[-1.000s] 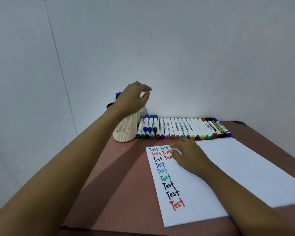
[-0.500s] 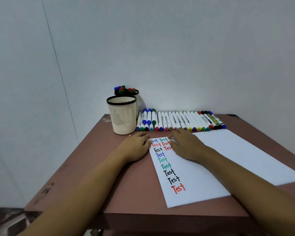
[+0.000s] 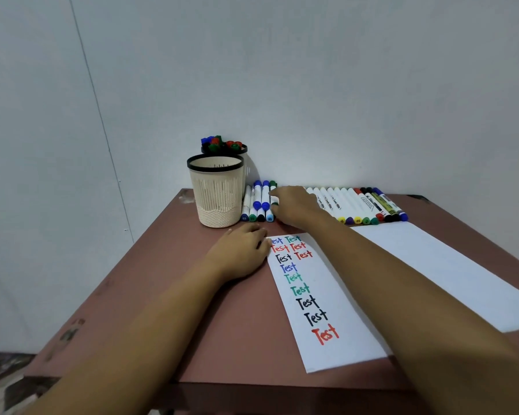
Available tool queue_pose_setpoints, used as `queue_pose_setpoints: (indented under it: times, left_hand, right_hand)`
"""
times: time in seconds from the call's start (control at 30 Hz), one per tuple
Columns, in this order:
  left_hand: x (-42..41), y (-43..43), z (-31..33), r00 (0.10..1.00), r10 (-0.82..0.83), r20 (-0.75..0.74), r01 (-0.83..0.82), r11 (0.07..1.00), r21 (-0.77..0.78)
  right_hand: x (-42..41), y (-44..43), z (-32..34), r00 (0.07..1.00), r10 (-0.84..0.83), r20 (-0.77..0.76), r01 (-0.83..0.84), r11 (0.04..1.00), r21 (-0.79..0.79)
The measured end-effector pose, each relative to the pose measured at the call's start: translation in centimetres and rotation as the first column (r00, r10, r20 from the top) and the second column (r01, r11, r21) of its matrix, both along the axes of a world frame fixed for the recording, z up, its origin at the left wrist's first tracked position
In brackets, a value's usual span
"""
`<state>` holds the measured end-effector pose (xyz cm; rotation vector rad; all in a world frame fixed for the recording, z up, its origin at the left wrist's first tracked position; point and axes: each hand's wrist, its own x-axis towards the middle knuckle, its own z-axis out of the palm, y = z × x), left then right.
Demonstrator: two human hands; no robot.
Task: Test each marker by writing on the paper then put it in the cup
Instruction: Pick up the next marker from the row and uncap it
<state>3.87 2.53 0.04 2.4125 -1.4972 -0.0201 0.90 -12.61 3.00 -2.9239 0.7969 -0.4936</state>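
Head view: right hand, off the paper since half a second ago, now touches the green-capped marker in the marker row beside the cream cup, grip indeterminate; left hand flat at the sheet's corner; next test probably beginning.

Right hand on marker row, left hand beside paper

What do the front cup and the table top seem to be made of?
Front cup: likely matte cream plastic, judging by moulded slots, woven-look base and black rim. Table top: smooth reddish-brown, perhaps laminate or painted wood; worn marks near its left edge.
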Motion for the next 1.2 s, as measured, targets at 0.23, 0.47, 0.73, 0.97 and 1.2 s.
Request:
queue_pose_setpoints:
  times: [0.23, 0.47, 0.73, 0.97, 1.2]
  left_hand:
    - [0.2, -0.1, -0.1, 1.000, 0.001, -0.004, -0.001, 1.000, 0.012]
    - [0.3, 0.0, 0.0, 0.999, -0.005, -0.042, 0.003, 0.999, -0.034]
    - [-0.2, 0.3, 0.4, 0.997, -0.005, -0.082, -0.035, 0.883, -0.469]
    - [-1.0, 0.0, 0.3, 0.983, -0.112, 0.147, 0.163, 0.898, -0.408]
    - [-1.7, 0.0, 0.7, 0.980, -0.119, 0.157, 0.175, 0.892, -0.416]
  right_hand:
    - [1.3, -1.0, -1.5, 0.999, -0.017, 0.047, 0.020, 0.997, -0.080]
    - [-1.8, 0.0, -0.5, 0.915, -0.002, 0.403, -0.053, 0.991, 0.125]
    - [-9.1, 1.5, 1.4, 0.707, -0.200, 0.678, -0.300, 0.783, 0.545]
    - [-13.7, 3.2, 0.2, 0.679, -0.176, 0.713, -0.433, 0.688, 0.582]
    - [-13.1, 3.3, -0.1, 0.609, -0.277, 0.743, -0.587, 0.472, 0.657]
